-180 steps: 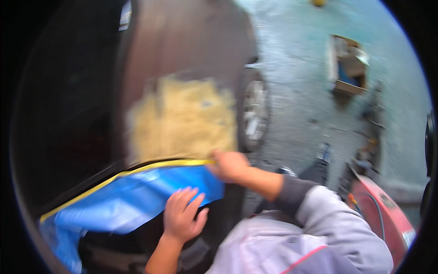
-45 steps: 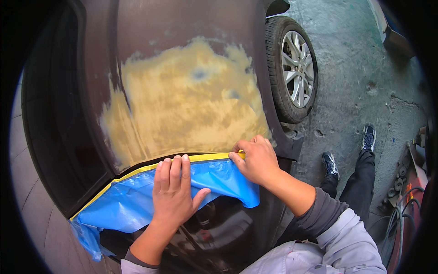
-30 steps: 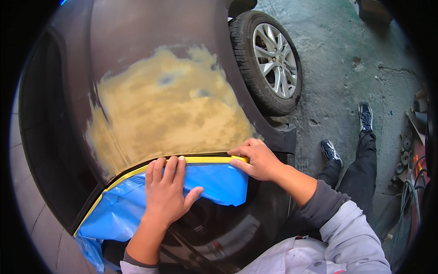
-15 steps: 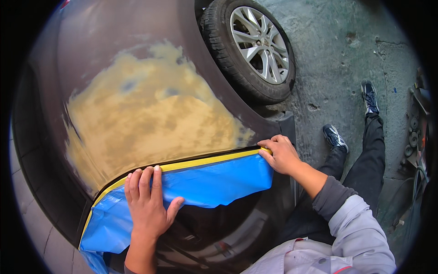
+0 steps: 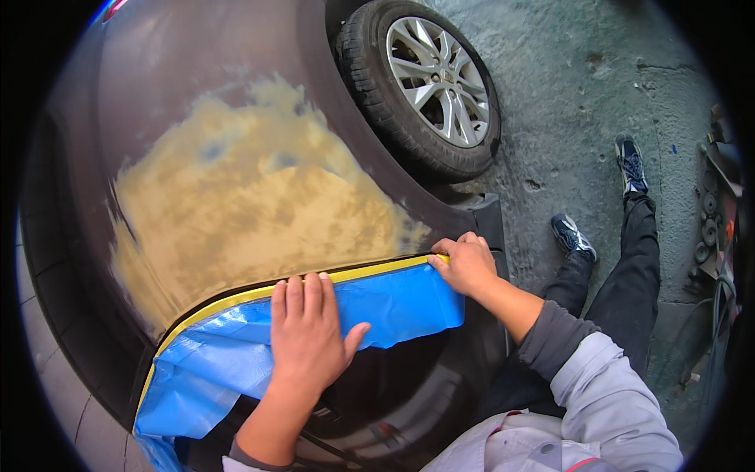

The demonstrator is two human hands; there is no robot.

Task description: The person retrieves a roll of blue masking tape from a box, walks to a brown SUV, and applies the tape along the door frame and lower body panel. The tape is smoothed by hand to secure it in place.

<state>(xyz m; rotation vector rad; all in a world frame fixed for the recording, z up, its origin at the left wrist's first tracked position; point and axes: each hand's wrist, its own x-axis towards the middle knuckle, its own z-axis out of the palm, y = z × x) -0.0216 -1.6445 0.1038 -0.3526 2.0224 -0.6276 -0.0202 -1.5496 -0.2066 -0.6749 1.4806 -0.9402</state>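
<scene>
My left hand (image 5: pixel 311 342) lies with fingers stretched and thumb apart, fingertips pressing on a strip of yellow masking tape (image 5: pixel 228 301). Blue masking film (image 5: pixel 208 381) hangs from that tape over a dark, glossy car panel (image 5: pixel 397 393). At the right end of the strip my right hand (image 5: pixel 465 263) pinches the tape between thumb and fingers. Just beyond the tape runs a dark panel gap, and past it the brown car body (image 5: pixel 208 47) bears a large sanded tan patch (image 5: pixel 259 197) with uneven edges.
A car wheel (image 5: pixel 440 79) with silver spokes stands at the upper right. My shoes (image 5: pixel 572 234) and dark trousers are on the grey-green floor (image 5: pixel 558 118). Assorted parts and hoses (image 5: pixel 712 228) lie along the far right edge.
My left hand has slid to the right along the yellow tape, nearer my right hand. The right hand keeps its pinch at the tape's end. The view has shifted slightly.
</scene>
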